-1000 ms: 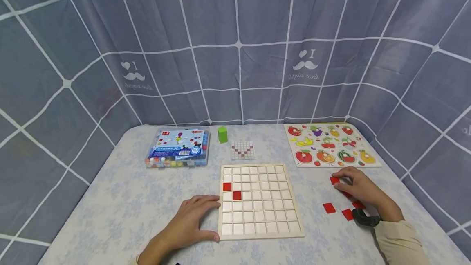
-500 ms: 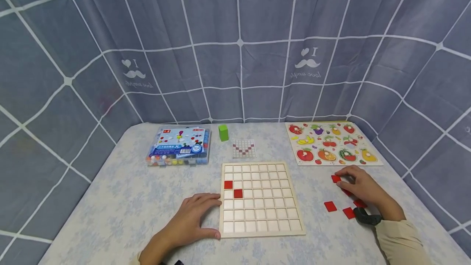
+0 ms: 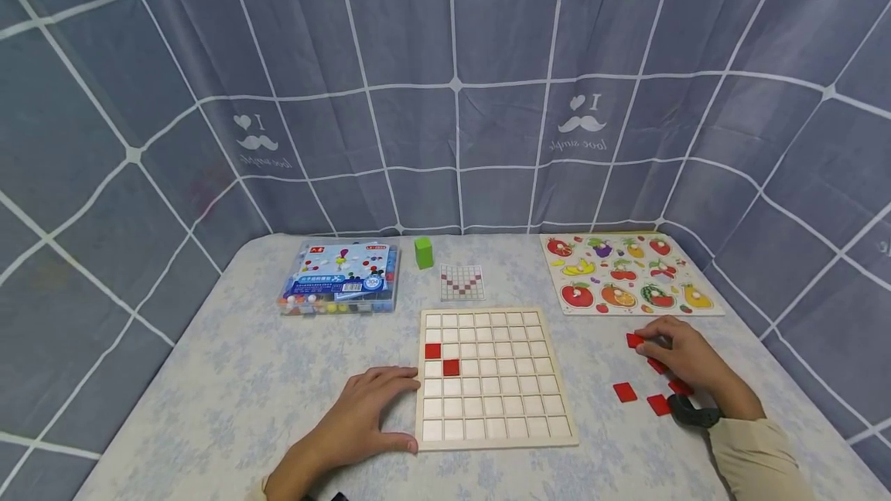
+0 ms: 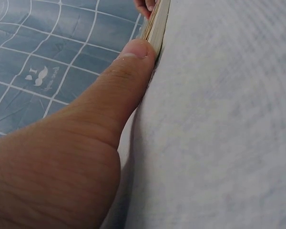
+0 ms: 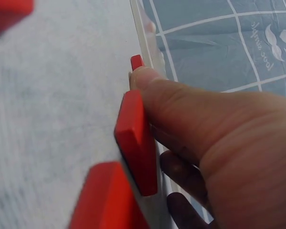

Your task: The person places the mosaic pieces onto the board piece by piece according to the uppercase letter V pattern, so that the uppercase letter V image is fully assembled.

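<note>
A wooden grid board [image 3: 493, 386] lies flat on the table. Two red square tiles sit in its left part: one tile [image 3: 433, 351] in the first column, another tile [image 3: 451, 367] one column right and one row nearer. My left hand [image 3: 362, 417] rests at the board's left edge, thumb and fingertips against its side; the left wrist view shows the thumb [image 4: 119, 76] on that edge. To the right, my right hand [image 3: 689, 358] pinches a red square tile [image 3: 634, 340] between thumb and finger at the table surface. Several loose red tiles [image 3: 625, 392] lie under and beside this hand.
Behind the board lies a small pattern card [image 3: 462, 283] printed with a V of red squares. A green block [image 3: 423, 253] stands near it. At the back left is a clear plastic box [image 3: 341, 277] of coloured balls; at the back right, a fruit puzzle board [image 3: 626, 277].
The hands, tiles and board hold the same places. Only the head view has shifted slightly.
</note>
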